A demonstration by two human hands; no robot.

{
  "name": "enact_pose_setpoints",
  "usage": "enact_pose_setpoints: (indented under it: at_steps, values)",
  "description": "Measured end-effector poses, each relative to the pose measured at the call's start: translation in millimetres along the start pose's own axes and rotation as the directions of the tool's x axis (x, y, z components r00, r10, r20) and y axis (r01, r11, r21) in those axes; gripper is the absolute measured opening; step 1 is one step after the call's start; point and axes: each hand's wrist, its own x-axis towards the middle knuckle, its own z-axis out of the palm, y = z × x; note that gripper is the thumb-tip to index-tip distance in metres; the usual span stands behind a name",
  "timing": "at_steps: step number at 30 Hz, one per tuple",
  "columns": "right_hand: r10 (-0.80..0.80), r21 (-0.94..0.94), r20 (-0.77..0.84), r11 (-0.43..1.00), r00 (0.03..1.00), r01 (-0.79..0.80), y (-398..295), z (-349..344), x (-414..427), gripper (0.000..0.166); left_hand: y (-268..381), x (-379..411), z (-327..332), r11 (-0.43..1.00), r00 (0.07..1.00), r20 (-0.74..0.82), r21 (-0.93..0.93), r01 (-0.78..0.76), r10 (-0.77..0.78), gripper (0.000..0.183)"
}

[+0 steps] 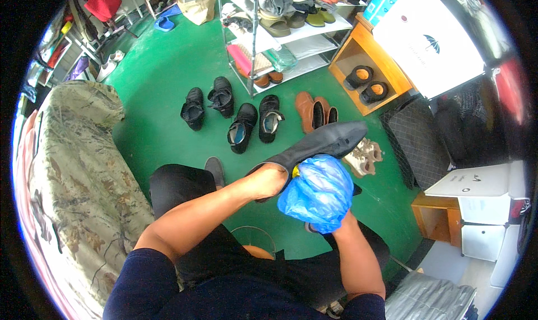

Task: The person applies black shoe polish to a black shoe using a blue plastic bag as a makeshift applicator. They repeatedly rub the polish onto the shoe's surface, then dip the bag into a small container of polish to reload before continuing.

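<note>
A black leather boot (319,141) with a pointed toe lies across the view, its toe up to the right. My left hand (269,181) is inside the boot's opening; its fingers are hidden by the shaft. A crinkled blue plastic bag (317,194) covers my right hand (319,198), which is against the underside of the boot. Something yellow (296,171) shows at the bag's left edge, touching the boot. How the fingers under the bag are bent cannot be seen.
Black shoes (242,127) and brown boots (311,112) stand on the green floor beyond my knees, with beige sneakers (362,157) to the right. A shoe rack (294,36) and a wooden box (363,47) are farther off. A camouflage cloth (90,185) covers something at left.
</note>
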Motion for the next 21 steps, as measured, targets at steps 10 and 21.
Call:
enact_pose_setpoints:
  at_steps: [10,21]
  values:
    - [0.081,0.032,0.165,0.996,0.983,-0.087,3,8,-31,0.06,-16,-1,4,0.989,0.993,-0.003,0.093,-0.113,0.114,0.043]
    - [0.151,0.102,0.134,0.981,0.979,-0.165,-6,8,-21,0.044,-82,18,24,0.915,0.951,0.061,0.26,-0.308,0.303,0.029]
